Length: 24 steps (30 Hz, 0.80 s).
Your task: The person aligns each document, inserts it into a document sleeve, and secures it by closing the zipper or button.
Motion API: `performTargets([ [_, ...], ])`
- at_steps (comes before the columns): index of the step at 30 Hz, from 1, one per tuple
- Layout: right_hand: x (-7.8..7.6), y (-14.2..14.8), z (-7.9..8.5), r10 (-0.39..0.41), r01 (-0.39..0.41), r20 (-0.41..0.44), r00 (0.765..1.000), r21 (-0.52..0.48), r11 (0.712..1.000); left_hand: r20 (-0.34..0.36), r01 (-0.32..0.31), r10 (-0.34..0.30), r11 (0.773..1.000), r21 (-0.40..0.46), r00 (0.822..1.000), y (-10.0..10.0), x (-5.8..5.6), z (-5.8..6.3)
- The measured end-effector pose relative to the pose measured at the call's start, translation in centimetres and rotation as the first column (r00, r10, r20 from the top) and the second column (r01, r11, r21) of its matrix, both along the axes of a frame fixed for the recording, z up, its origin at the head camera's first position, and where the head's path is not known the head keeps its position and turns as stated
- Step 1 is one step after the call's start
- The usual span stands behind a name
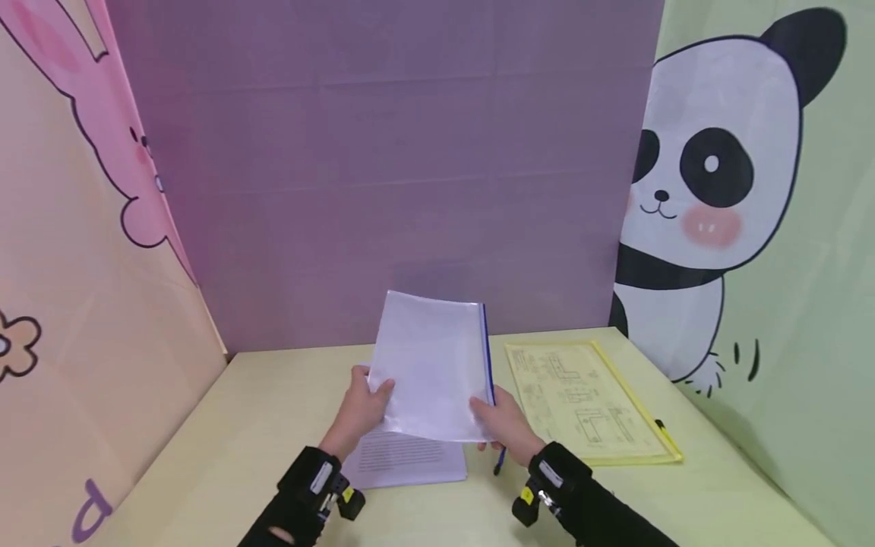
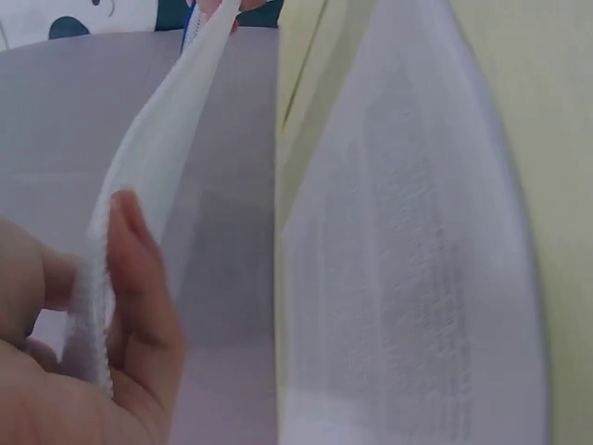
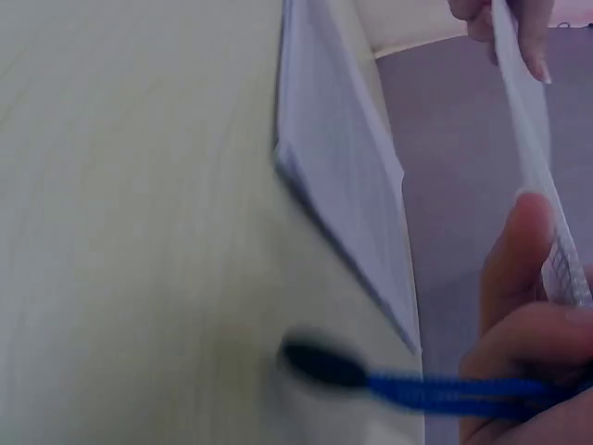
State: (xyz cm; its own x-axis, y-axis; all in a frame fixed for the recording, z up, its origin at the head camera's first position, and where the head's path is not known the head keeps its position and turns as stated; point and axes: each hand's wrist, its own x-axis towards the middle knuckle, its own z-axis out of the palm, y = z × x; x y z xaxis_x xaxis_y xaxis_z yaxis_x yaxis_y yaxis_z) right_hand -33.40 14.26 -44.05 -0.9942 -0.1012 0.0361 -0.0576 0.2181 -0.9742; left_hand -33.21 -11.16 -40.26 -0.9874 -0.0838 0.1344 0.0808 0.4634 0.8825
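A whitish zip document pouch [image 1: 434, 365] with a blue zipper edge is held tilted up above the table. My left hand [image 1: 362, 406] pinches its lower left edge, thumb on the near face; the left wrist view shows the pouch [image 2: 162, 158] edge-on between thumb and fingers. On the lower right corner, my right hand [image 1: 506, 425] grips it the same way. A blue pull cord with a black end [image 3: 324, 362] hangs from the zipper by the right hand. Below the pouch lies a stack of printed paper [image 1: 413, 463], its upper part hidden in the head view.
On the table's right side lies a yellow zip pouch [image 1: 591, 403] with sheets of line drawings inside and a black-ended pull at its right edge. The table [image 1: 266, 425] meets a purple back wall [image 1: 383, 167] and printed side walls, one with a panda [image 1: 718, 99].
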Motion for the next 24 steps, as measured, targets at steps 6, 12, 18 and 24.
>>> performTargets([
  [6, 0.4, 2.0, -0.4, -0.024, 0.021, 0.030, 0.999, 0.092, 0.996, 0.127, 0.074, -0.069, 0.997, -0.035, 0.989, 1.4, 0.4, -2.3],
  [12, 1.1, 3.1, -0.1, 0.004, -0.012, 0.046, 0.999, 0.175, 0.985, 0.211, 0.129, -0.108, 0.988, -0.086, 0.972, 2.5, 1.3, -3.6],
  [18, 1.7, 3.9, -0.3, 0.049, -0.077, 0.116, 0.992, 0.254, 0.964, 0.259, 0.175, -0.144, 0.980, -0.099, 0.955, 3.0, 2.5, -3.4],
  [24, 2.5, 5.2, 0.7, 0.132, -0.231, 0.269, 0.954, 0.379, 0.896, 0.225, 0.144, -0.102, 0.974, -0.176, 0.969, 3.1, 2.6, -4.2],
])
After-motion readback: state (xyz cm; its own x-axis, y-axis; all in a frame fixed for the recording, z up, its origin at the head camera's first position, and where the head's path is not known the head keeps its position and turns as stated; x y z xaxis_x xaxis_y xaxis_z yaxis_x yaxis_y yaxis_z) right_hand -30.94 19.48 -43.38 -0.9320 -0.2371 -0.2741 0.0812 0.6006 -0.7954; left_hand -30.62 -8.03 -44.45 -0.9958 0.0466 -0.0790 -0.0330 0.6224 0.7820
